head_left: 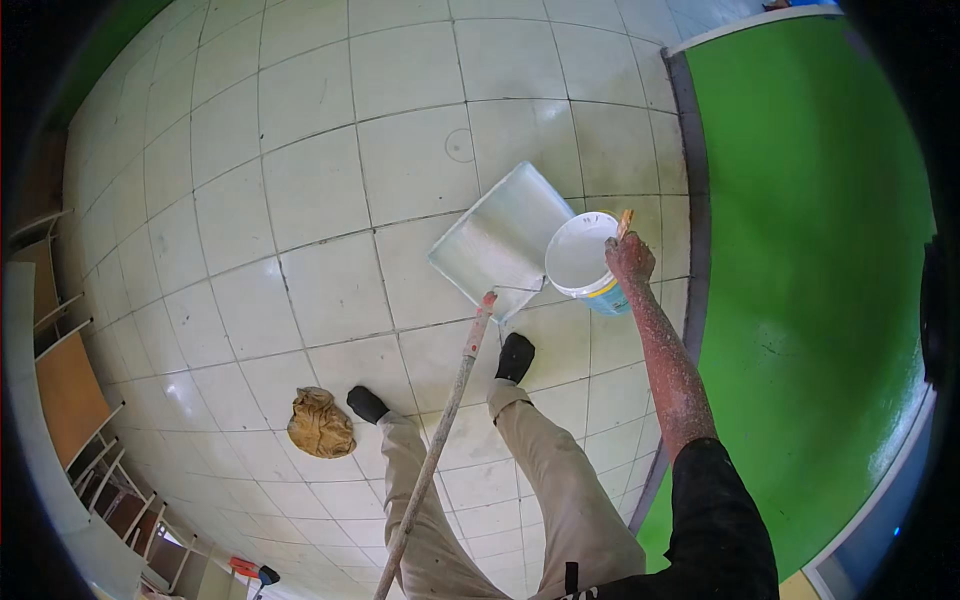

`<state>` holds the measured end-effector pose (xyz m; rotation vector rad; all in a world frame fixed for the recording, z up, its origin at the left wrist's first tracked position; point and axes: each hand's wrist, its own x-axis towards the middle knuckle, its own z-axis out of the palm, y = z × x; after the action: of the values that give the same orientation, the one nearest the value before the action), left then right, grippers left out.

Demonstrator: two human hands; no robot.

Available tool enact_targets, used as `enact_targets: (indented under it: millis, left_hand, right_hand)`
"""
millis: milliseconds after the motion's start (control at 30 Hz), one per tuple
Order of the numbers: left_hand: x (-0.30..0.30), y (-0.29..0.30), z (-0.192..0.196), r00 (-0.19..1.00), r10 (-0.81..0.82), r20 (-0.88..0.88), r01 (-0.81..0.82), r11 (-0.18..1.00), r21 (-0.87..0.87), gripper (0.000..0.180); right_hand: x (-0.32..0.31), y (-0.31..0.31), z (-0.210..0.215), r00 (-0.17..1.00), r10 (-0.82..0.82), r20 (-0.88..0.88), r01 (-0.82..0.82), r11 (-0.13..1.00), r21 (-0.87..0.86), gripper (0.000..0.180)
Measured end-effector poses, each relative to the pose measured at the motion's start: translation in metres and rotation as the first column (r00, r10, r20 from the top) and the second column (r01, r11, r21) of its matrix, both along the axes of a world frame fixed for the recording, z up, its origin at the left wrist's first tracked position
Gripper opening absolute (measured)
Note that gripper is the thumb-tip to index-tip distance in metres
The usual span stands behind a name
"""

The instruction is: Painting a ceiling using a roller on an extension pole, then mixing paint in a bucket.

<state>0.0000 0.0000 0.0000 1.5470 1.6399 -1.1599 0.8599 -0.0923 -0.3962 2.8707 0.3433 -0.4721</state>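
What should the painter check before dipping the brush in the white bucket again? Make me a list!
1. Brush in hand: ok. The right hand grips a small brush just above the bucket's rim.
2. Bucket upright: ok. The white bucket stands on the tiled floor, open at the top.
3. Paint left in the bucket: cannot tell. The inside only looks white.
4. Tray out of the way: ok. The paint tray lies flat to the left of the bucket, touching or nearly touching it.
5. Roller pole steady: cannot tell. The long pole slants between the legs; the left hand is out of view.
6. Feet clear: ok. Both black shoes are off the tray.
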Motion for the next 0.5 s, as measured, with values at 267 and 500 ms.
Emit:
enact_targets:
  millis: [267,500]
  left_hand:
    - [0.009,0.010,0.003,0.991,-0.130,0.029,0.128,0.989,0.074,0.030]
    - [0.006,0.011,0.007,0.997,0.053,-0.060,-0.051,0.998,0.030,0.030]
  right_hand:
    - [-0.002,0.036,-0.014,1.000,0.025,0.003,-0.025,0.999,0.026,0.037]
    - [-0.006,0.044,-0.029,0.991,0.132,0.008,-0.132,0.991,-0.018,0.031]
